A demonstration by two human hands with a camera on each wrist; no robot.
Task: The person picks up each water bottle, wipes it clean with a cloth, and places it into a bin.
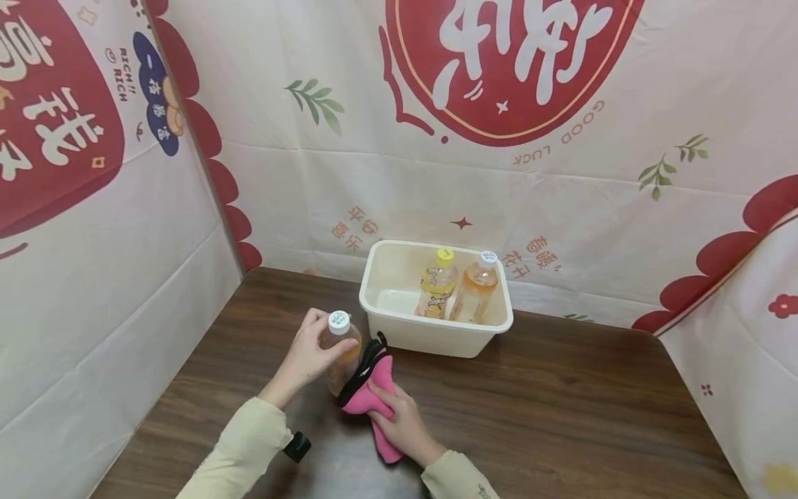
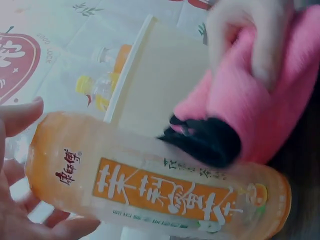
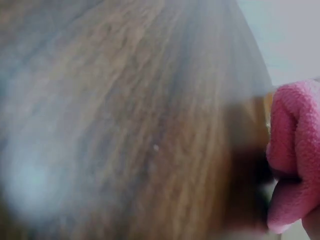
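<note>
My left hand (image 1: 312,353) grips a clear plastic bottle (image 2: 165,185) near its top, thumb and fingers round the shoulder. The bottle has a white cap (image 1: 339,321) and an orange label with white characters. In my right hand (image 1: 405,423) is a bunched pink cloth (image 1: 380,398) with a black edge. The cloth's black edge lies against the side of the bottle in the head view. The right wrist view shows only folds of the pink cloth (image 3: 300,150) at its right side; most of that hand is out of frame there.
Behind the hands stands a cream plastic basin (image 1: 430,339). Inside it are a yellow-capped bottle (image 1: 438,284) and a white-capped bottle (image 1: 476,291), side by side at its right. The dark wooden table (image 1: 561,416) meets printed cloth walls at the back and sides.
</note>
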